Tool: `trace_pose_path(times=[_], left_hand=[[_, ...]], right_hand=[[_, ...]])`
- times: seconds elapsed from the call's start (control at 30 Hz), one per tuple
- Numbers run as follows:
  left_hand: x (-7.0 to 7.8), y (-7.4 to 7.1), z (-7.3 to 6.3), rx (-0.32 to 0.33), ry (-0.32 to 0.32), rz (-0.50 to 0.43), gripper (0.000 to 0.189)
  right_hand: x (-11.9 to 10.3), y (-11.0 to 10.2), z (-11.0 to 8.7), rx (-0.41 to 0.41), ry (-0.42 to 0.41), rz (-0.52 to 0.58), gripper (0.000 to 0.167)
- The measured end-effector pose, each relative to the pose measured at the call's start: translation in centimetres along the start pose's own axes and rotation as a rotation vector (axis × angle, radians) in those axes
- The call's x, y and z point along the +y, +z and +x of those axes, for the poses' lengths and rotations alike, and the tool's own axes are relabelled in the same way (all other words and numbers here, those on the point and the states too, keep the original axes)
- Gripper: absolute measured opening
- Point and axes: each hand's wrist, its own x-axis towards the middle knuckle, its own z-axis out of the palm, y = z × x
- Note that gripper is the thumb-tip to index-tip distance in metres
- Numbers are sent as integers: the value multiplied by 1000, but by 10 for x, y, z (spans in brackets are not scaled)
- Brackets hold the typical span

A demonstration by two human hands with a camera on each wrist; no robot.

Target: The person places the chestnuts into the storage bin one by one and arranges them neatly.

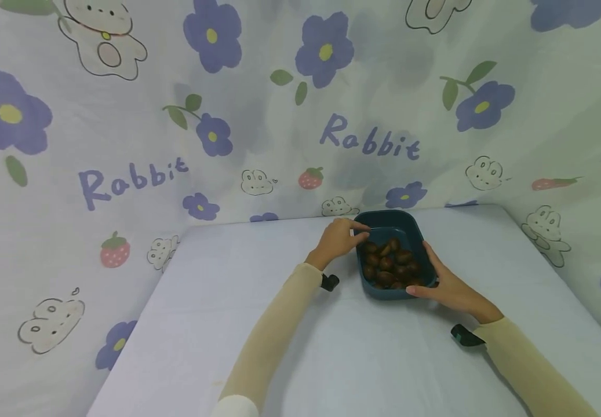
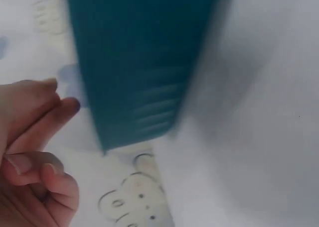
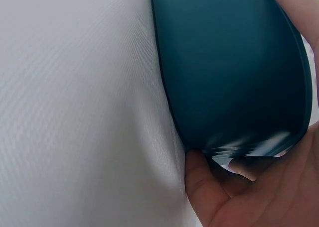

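A dark teal plastic bin (image 1: 393, 219) stands toward the back of the table, with several brown chestnuts (image 1: 386, 263) heaped in its nearer part. My left hand (image 1: 335, 238) is at the bin's left rim, its fingertips over the edge in the head view. In the left wrist view, the left hand's fingers (image 2: 42, 117) are loosely bent beside the bin wall (image 2: 134, 62), with nothing visible between them. My right hand (image 1: 454, 292) grips the bin's near right corner, thumb along the front rim. From the right wrist, fingers (image 3: 202, 179) wrap the bin's ridged end.
A white cloth covers the table (image 1: 217, 278). Behind and at both sides hangs a white curtain (image 1: 258, 156) printed with flowers, rabbits and lettering. Black wrist camera mounts (image 1: 466, 336) sit under both sleeves.
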Motion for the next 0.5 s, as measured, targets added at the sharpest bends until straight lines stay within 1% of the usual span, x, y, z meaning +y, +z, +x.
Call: trace_pose_path(times=[0.07, 0.17, 0.27, 0.37, 0.5], left_hand=[[-3, -7, -7, 79, 9, -85, 27], [-8, -18, -17, 194, 18, -159, 26], [-10, -30, -29, 283, 16, -233, 24], [-12, -38, -40, 340, -4, -307, 23], [-15, -48, -52, 383, -32, -358, 23]], right_hand=[[0, -2, 2, -1, -7, -6, 122], [1, -3, 4, -8, -12, -10, 123], [1, -4, 5, -16, -14, -7, 123], [2, -6, 2, -14, -5, -5, 123], [5, -8, -1, -4, 12, -15, 122]])
